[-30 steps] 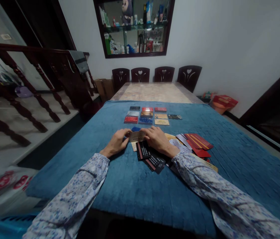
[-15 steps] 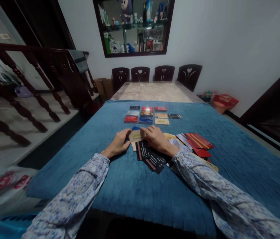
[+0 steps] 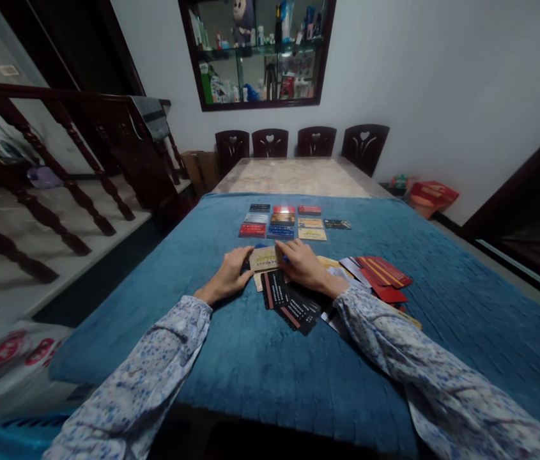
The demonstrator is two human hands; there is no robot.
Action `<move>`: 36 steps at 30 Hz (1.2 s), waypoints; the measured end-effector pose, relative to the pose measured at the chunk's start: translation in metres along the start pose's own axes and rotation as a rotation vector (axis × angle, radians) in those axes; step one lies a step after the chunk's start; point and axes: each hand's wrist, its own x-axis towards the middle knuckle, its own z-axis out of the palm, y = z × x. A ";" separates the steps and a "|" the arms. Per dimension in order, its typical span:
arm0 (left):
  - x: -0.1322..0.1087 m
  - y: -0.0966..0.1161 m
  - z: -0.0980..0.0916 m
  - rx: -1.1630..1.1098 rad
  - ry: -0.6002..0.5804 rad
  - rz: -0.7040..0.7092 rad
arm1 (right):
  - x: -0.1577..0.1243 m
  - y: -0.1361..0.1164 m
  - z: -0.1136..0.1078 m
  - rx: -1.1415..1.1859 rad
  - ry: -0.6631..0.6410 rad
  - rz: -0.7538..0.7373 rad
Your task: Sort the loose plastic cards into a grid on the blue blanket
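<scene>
Between the left hand (image 3: 229,272) and right hand (image 3: 305,267), both clamped on its 2 ends, was a gold card (image 3: 264,258); black cards (image 3: 275,291) lay nearside of the right hand, red cards (image 3: 385,272) rightward.

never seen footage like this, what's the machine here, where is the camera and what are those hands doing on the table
There's no machine here: these are one person's bare hands, coming out of white sleeves with a blue print. Every picture comes from one camera worn on the person's head, looking forward and down.

The left hand and right hand hold a pale gold rectangular card between them, one at each side. Nearer the person lie black rectangular cards with a pinkish stripe. Beyond the hands, rectangular cards in several colours are set out in rows. To the right is a loose pile including flat red pieces with yellow stripes. It all rests on a soft blue cloth.
</scene>
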 end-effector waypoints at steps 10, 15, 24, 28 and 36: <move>0.001 -0.001 -0.001 -0.016 0.042 0.034 | 0.001 0.003 -0.004 0.075 -0.008 0.022; 0.001 -0.001 -0.002 -0.023 0.052 0.028 | 0.001 0.003 -0.007 0.102 -0.023 0.024; 0.003 0.004 -0.007 -0.025 0.030 0.023 | 0.000 0.010 -0.013 0.127 -0.049 -0.029; 0.003 0.005 -0.008 0.008 -0.014 -0.006 | 0.000 0.013 -0.014 0.112 -0.077 -0.032; 0.004 0.005 -0.007 0.013 -0.073 -0.074 | -0.001 0.009 -0.022 0.076 -0.157 -0.002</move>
